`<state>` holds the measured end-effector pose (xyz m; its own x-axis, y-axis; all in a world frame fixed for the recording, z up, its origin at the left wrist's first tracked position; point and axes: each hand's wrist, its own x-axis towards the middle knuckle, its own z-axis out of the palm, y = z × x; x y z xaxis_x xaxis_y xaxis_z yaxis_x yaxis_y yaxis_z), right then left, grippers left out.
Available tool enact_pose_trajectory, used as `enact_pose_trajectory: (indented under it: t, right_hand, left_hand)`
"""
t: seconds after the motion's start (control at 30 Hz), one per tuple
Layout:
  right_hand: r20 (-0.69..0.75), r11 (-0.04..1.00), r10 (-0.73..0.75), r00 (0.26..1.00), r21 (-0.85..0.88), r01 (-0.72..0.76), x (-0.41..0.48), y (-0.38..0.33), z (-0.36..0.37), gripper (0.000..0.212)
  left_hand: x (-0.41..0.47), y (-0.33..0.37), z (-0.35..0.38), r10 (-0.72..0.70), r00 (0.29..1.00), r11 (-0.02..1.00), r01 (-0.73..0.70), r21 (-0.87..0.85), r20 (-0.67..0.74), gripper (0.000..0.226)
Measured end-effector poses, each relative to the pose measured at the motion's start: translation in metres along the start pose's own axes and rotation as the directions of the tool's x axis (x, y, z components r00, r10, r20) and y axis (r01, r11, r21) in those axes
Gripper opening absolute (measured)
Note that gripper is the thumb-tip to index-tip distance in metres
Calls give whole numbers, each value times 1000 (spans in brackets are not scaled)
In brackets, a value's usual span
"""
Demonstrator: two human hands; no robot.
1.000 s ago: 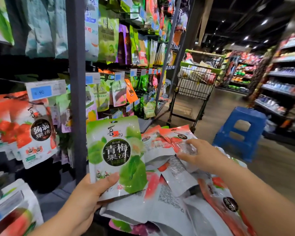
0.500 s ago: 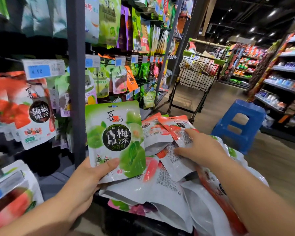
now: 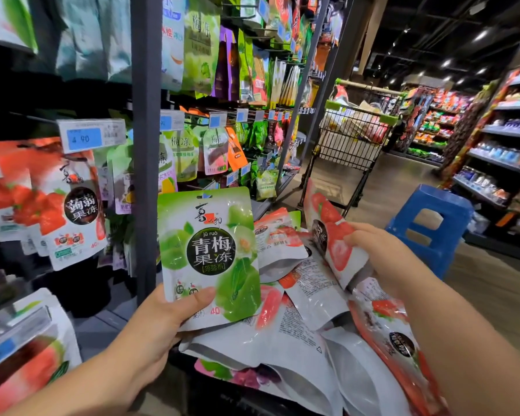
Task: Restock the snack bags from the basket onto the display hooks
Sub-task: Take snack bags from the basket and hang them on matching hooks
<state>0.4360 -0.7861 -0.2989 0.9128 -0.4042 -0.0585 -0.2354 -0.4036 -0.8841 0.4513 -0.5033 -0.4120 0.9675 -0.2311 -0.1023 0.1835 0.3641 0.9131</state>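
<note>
My left hand (image 3: 159, 328) grips a green plum-jelly bag (image 3: 207, 253) by its bottom edge, held upright in front of the shelf post. My right hand (image 3: 382, 259) holds a red strawberry bag (image 3: 330, 235), lifted and tilted above the pile. Below both hands lies a heap of snack bags (image 3: 297, 340), red, white and green, which hides the basket itself. On the left, display hooks carry hanging strawberry bags (image 3: 69, 205) under a blue 4.90 price tag (image 3: 90, 135).
A grey upright post (image 3: 146, 145) divides the rack. More green and purple bags hang on hooks (image 3: 210, 145) further along. A shopping cart (image 3: 354, 136) stands in the aisle, and a blue plastic stool (image 3: 430, 223) sits right of the pile. Shelves (image 3: 505, 151) line the far right.
My right hand has picked a strawberry bag up from the pile and raised it, turning its front into view. My left hand still holds the green bag in about the same place.
</note>
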Motion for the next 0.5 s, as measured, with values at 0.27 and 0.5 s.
enact_pose_trajectory:
  t: [0.27, 0.5]
  right_hand:
    - [25, 952, 62, 998, -300, -52, 6, -19, -11, 32]
    - [-40, 601, -77, 996, -799, 15, 4, -16, -1, 39]
  left_hand:
    - [-1, 2, 0, -27, 1000, 999, 27, 26, 13, 57]
    - [-1, 4, 1, -31, 1000, 999, 31, 38, -2, 48]
